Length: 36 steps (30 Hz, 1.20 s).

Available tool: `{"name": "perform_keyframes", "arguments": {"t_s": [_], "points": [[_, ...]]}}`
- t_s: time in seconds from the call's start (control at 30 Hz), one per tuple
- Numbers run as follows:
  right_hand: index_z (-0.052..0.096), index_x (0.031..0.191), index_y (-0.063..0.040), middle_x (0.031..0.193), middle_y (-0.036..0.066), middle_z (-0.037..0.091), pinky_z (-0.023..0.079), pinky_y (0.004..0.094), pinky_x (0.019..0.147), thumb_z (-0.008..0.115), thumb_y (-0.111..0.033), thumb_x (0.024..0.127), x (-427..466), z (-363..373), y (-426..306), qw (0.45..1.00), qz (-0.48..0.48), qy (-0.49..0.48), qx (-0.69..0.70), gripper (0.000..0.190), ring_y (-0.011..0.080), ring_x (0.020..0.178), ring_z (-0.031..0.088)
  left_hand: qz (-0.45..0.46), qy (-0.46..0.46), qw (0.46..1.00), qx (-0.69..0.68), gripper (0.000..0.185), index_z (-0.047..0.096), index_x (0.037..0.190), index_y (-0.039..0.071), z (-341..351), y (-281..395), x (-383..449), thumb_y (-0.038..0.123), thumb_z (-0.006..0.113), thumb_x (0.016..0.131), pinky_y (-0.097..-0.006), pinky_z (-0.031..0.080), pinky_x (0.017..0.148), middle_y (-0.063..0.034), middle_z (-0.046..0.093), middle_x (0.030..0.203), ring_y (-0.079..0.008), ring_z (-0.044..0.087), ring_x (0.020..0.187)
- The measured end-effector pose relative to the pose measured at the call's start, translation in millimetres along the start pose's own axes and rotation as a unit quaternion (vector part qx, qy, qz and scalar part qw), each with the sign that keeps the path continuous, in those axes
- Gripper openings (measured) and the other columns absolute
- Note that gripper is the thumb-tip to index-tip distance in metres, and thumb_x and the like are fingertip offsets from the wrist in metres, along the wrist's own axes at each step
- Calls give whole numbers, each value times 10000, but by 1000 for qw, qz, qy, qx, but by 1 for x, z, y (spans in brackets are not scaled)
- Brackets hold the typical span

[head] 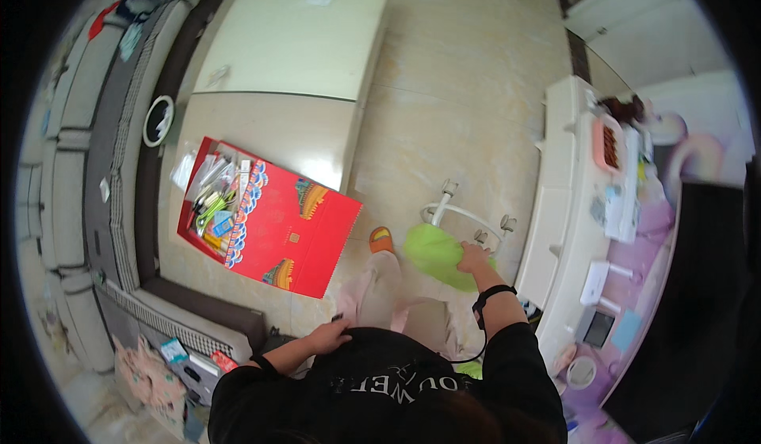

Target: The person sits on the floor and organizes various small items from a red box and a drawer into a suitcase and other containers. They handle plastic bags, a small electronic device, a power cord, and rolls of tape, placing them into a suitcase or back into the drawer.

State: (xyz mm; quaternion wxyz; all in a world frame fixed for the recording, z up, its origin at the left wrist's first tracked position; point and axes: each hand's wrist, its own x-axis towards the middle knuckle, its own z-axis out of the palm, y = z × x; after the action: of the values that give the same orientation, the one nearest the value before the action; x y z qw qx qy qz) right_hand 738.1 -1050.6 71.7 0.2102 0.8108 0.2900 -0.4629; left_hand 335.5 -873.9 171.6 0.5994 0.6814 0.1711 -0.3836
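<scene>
My right hand point(474, 258) grips the edge of a lime-green padded seat point(433, 252) on a rolling stool, to the right of my legs. Beyond the seat show the stool's white ring base point(469, 217) and several casters. My left hand point(330, 335) rests by my waist at the hem of my black shirt, fingers bent; a small dark thing shows at its fingertips, and whether it is held is unclear. Ahead on the left, a red cardboard box point(285, 230) with its lid folded back sits against the low table, filled with cables, small packets and other small items point(217, 209).
A low table point(285, 45) with a pale green top stands ahead. A grey sofa point(77, 194) and a white-rimmed bin point(159, 122) are at left. Along the right runs a white TV cabinet point(559, 182) carrying a pink tray point(607, 144), a white router point(594, 283) and a large black screen point(684, 301).
</scene>
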Motion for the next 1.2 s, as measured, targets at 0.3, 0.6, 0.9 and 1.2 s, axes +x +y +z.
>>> {"name": "perform_keyframes", "arguments": {"t_s": [0.3, 0.6, 0.9, 1.2], "points": [[441, 1304, -208, 1180, 99, 587, 303, 584, 979, 725, -273, 593, 120, -90, -40, 981, -146, -28, -123, 768, 283, 1145, 526, 21, -69, 905, -420, 354, 515, 1222, -7, 83, 63, 36, 66, 505, 876, -305, 384, 945, -83, 594, 1139, -151, 506, 1057], [484, 1281, -177, 1144, 100, 605, 373, 515, 910, 731, -225, 488, 212, -101, -97, 890, -255, -137, -353, 831, 297, 1084, 559, -153, 503, 798, -294, 382, 537, 1115, 53, 140, 92, 160, 261, 646, 814, -388, 432, 898, -163, 581, 1109, -322, 538, 1054], [536, 1241, -151, 1066, 133, 637, 485, 433, 808, 728, -132, 476, 253, -47, -158, 775, -291, -212, -519, 789, 311, 1010, 598, -188, 537, 787, -239, 497, 485, 1242, 87, 120, 39, 207, 285, 626, 809, -522, 240, 1054, -165, 402, 1361, -338, 336, 1289], [618, 1153, -108, 1024, 186, 639, 493, 458, 641, 702, -77, 499, 412, -4, -146, 676, -287, -311, -603, 660, 327, 887, 617, -256, 640, 679, -252, 348, 572, 1105, 62, 65, -10, 237, 150, 579, 768, -503, 228, 1060, -119, 523, 1253, -306, 429, 1228]]}}
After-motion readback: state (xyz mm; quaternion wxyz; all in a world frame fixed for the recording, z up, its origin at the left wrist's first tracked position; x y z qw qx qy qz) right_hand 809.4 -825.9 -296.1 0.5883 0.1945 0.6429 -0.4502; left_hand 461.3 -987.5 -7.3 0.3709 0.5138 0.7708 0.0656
